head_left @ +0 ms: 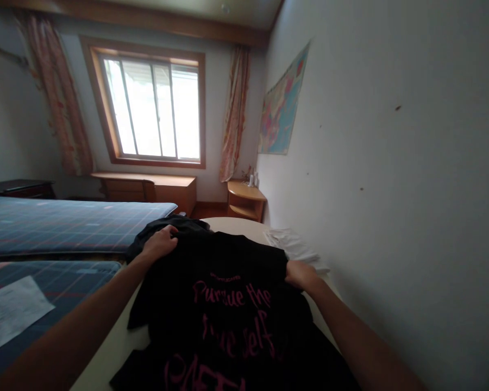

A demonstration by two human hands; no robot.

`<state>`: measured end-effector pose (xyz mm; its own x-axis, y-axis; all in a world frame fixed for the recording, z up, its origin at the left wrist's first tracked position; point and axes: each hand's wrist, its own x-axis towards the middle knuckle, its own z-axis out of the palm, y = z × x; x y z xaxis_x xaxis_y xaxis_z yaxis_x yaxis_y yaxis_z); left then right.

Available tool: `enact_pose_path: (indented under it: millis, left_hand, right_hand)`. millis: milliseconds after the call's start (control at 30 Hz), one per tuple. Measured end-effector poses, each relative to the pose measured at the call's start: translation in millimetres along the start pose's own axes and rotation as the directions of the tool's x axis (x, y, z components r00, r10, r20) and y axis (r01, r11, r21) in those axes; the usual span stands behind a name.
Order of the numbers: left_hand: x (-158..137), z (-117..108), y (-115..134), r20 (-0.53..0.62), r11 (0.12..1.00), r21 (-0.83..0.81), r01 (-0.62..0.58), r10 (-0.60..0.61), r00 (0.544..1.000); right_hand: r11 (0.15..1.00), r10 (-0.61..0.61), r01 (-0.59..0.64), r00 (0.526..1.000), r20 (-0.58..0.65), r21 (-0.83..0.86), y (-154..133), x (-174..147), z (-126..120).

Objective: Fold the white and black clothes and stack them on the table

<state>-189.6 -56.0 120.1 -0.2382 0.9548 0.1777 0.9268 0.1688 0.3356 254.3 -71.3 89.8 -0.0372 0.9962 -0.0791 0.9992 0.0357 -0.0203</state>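
a black cloth t-shirt with pink lettering (pixel 238 260) lies spread over the cream, rounded table (pixel 236 221). the left hand (pixel 162 243) pinches the shirt's far left part, beside a dark bundled cloth (pixel 193 223) at the table's far left; the right hand (pixel 301 274) grips its right edge, near white crumpled fabric (pixel 295 244) along the table's right side. beyond the table, a light-brown wooden corner unit (pixel 248 190) bears small white objects (pixel 252 179); its open compartment (pixel 244 210) is too dim to read.

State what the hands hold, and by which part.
The black shirt: the left hand grips it near its upper left corner, the right hand at its upper right edge.
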Motion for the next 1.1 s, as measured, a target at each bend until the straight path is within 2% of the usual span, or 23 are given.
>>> enact_pose_path:
  millis: [67, 167, 233, 300, 433, 533, 600, 667, 767, 833, 933, 1000, 1100]
  left_hand:
    - [0, 6, 3, 0.084, 0.998, 0.026, -0.05, 0.047, 0.995]
    - [-4, 20, 16, 0.133, 0.994, 0.055, -0.097, 0.089, 0.987]
    - [-8, 28, 25, 0.139, 0.989, 0.083, -0.125, 0.112, 0.984]
    - [-10, 31, 31, 0.132, 0.983, 0.111, -0.149, 0.134, 0.982]
    - [-3, 18, 29, 0.086, 0.97, 0.164, -0.178, 0.165, 0.982]
    - [12, -2, 23, 0.053, 0.96, 0.196, -0.202, 0.195, 0.979]
    - [23, -15, 22, 0.021, 0.953, 0.217, -0.211, 0.212, 0.977]
    - [35, -27, 25, -0.042, 0.947, 0.251, -0.199, 0.216, 0.976]
    - [52, -36, 34, -0.123, 0.941, 0.273, -0.201, 0.241, 0.963]
    - [63, -34, 39, -0.154, 0.941, 0.267, -0.207, 0.253, 0.955]
    - [80, -19, 41, -0.174, 0.952, 0.243, -0.188, 0.233, 0.957]
    - [87, -1, 42, -0.137, 0.951, 0.235, -0.201, 0.237, 0.962]
    - [87, 26, 42, -0.001, 0.932, 0.24, -0.273, 0.281, 0.96]
  right_hand:
    - [0.999, -0.039, 0.038, 0.997, -0.066, -0.012, -8, 2, -6]
    - [0.966, -0.254, 0.258, 0.951, -0.176, 0.0, -25, 8, -5]
    - [0.924, -0.376, 0.383, 0.911, -0.171, 0.007, -36, 11, 2]
    - [0.92, -0.39, 0.392, 0.913, -0.121, -0.01, -45, 14, 12]
    - [0.955, -0.297, 0.293, 0.95, -0.095, -0.05, -48, 22, 18]
    - [0.976, -0.218, 0.216, 0.965, -0.143, -0.03, -39, 33, -1]
    - [0.991, -0.12, 0.128, 0.965, -0.233, 0.023, -30, 43, -24]
    - [0.995, 0.012, 0.022, 0.936, -0.351, 0.095, -20, 53, -49]
    - [0.976, 0.174, -0.087, 0.86, -0.479, 0.198, -5, 70, -81]
    - [0.951, 0.261, -0.122, 0.808, -0.528, 0.284, 5, 83, -95]
    - [0.895, 0.371, -0.129, 0.745, -0.554, 0.426, 19, 104, -102]
    - [0.862, 0.412, -0.123, 0.733, -0.54, 0.492, 27, 117, -100]
    - [0.846, 0.416, -0.122, 0.759, -0.501, 0.518, 37, 132, -87]
